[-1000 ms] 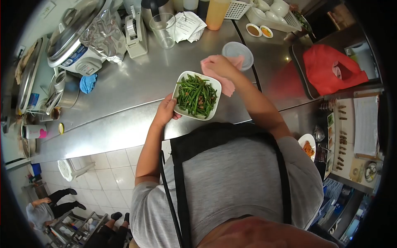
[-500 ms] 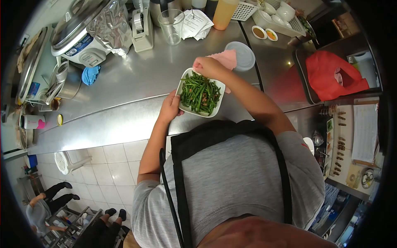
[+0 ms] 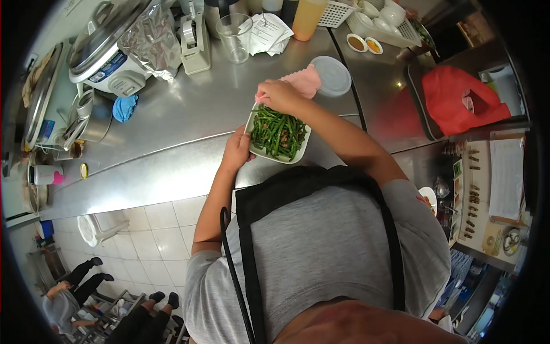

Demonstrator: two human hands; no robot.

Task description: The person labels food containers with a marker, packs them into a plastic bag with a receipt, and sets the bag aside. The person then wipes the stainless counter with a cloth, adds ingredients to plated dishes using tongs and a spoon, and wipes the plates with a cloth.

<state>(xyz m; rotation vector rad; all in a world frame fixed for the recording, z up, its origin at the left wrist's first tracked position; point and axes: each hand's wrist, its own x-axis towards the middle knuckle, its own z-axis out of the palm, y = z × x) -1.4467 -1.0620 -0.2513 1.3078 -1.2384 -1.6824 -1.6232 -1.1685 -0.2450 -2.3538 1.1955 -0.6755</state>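
A square white dish (image 3: pixel 264 155) of cooked green beans (image 3: pixel 279 133) with brownish bits is held over the front of the steel counter. My left hand (image 3: pixel 235 150) grips its left side, thumb on the rim and fingers underneath. At the far left corner of the rim, my right hand (image 3: pixel 277 95) is closed on a pink cloth (image 3: pixel 305 81), pressing it to the dish edge. Part of the cloth hangs out behind that hand. Beyond the cloth lies a round translucent lid (image 3: pixel 332 76).
Along the back of the steel counter (image 3: pixel 166 114) are a rice cooker (image 3: pixel 123 74), a tape dispenser (image 3: pixel 195 43), a clear plastic cup (image 3: pixel 235 39) and paper slips (image 3: pixel 269 33). A blue cloth (image 3: pixel 124 107) lies at left, a red bag (image 3: pixel 458 106) at right. Other people sit at lower left.
My right hand has slid left along the rim to the dish's far left corner, drawing the pink cloth with it. My left hand keeps its hold.
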